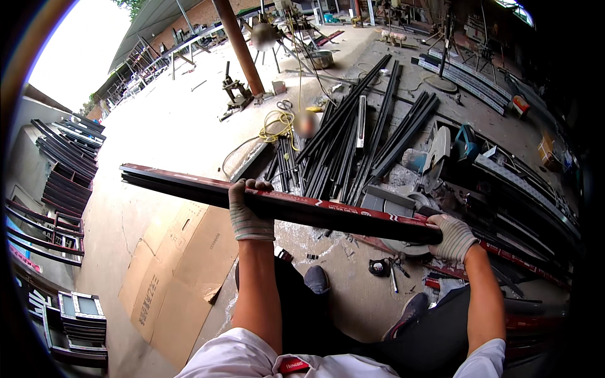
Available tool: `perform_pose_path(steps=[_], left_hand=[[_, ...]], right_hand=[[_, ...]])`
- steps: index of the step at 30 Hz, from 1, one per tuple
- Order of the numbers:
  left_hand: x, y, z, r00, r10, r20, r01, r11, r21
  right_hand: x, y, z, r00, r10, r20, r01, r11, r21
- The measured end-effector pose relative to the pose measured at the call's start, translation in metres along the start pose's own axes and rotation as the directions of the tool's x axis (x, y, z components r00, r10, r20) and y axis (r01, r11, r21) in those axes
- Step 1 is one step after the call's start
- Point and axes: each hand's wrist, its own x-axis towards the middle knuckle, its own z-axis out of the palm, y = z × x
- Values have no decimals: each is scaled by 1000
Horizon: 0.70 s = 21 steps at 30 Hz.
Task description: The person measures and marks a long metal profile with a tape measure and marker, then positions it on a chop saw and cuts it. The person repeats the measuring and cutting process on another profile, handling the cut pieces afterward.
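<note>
A long black metal profile (pixel 340 219) with red printed film along its top runs across in front of me, its far left end in the air. My left hand (pixel 252 213), in a striped knit glove, is closed around its middle, fingers over the top. Near its right end my right hand (pixel 452 238), gloved alike, grips it with the fingers partly hidden. Just beyond the right hand stands a cutting saw (pixel 439 151) with a pale guard and a teal body. A black tape measure (pixel 379 268) lies on the floor below the profile, beside thin pen-like tools (pixel 394 277).
Flattened cardboard (pixel 183 264) lies at my left. Ahead is a heap of long black profiles (pixel 340 138), with a yellow cord (pixel 277 126) beside it. A rusty post (pixel 238 47) stands farther off. Stacked frames (pixel 69 220) line the left wall; more profiles (pixel 523 258) lie right.
</note>
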Motion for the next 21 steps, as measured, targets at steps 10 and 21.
perform_pose_path(steps=[10, 21], left_hand=[[0, -8, -2, 999, -37, 5, 37, 998, -56], [2, -8, -6, 1000, -29, 5, 29, 999, -41]], right_hand=[[-14, 33, 1, 996, 75, -54, -77, 996, -38], [-16, 34, 3, 997, 71, -24, -73, 996, -60]])
